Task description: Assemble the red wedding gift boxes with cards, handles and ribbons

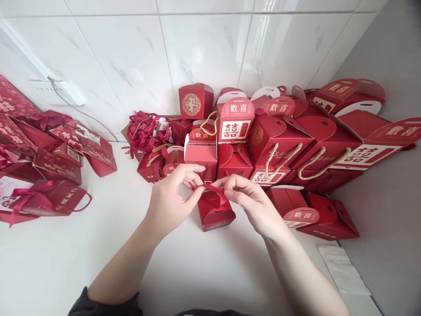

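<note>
A small red gift box [217,218] stands on the white table in front of me. Just above its top, a red ribbon [215,189] stretches between my two hands. My left hand [176,195] pinches one end of it between thumb and fingers. On the other side, my right hand [246,197] has its thumb and fingertips closed on the ribbon too. Whether the ribbon is fastened to the box is hard to tell, as my fingers cover part of it.
Behind my hands, red gift boxes [279,136], some with gold rope handles, are stacked against the tiled wall. A bundle of red ribbons [148,131] lies left of them. More ribboned boxes [46,197] fill the far left. A white tissue pack [344,268] lies at the right.
</note>
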